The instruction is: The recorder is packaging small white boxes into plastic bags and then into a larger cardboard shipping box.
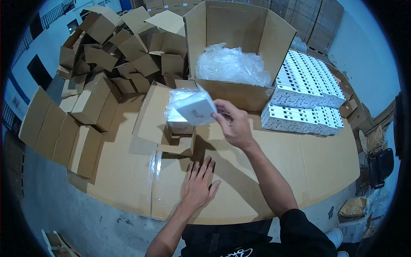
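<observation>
The right hand is raised over the flat brown cardboard work surface, forearm stretched forward, fingers pinched on the edge of a small white square box in clear plastic wrap. That box hangs tilted just above a small open brown cardboard carton, in front of the large open cardboard box lined with clear plastic. The left hand lies flat, palm down, fingers together and holding nothing. Stacks of white boxes sit to the right.
</observation>
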Demonstrator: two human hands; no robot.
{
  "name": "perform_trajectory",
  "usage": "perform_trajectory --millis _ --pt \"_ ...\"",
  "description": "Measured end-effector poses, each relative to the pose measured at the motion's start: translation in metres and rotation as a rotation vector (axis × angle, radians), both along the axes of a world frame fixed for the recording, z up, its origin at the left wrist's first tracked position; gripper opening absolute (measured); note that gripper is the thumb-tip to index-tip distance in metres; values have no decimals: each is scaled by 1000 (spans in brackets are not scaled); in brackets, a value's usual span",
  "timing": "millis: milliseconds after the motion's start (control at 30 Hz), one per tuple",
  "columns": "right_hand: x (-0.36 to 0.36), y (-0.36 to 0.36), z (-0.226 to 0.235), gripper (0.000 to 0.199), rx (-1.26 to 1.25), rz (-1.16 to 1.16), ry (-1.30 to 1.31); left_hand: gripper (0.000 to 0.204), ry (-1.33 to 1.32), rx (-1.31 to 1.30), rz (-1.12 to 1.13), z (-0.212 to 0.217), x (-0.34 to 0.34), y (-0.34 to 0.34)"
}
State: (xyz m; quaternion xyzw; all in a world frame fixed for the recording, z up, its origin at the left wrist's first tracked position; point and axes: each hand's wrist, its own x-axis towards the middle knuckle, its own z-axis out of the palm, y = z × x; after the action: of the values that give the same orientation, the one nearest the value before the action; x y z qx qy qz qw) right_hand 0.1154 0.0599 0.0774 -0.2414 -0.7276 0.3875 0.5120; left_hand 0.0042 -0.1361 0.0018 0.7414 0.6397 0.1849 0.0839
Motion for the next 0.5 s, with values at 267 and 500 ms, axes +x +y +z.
perform_trajectory --millis 267,500 --pt "-23 5 10 30 154 81 -312 66 29 -22 45 11 1 -31" --pt "-45 6 24 29 431 119 -632 65 22 -58 70 12 2 -33"
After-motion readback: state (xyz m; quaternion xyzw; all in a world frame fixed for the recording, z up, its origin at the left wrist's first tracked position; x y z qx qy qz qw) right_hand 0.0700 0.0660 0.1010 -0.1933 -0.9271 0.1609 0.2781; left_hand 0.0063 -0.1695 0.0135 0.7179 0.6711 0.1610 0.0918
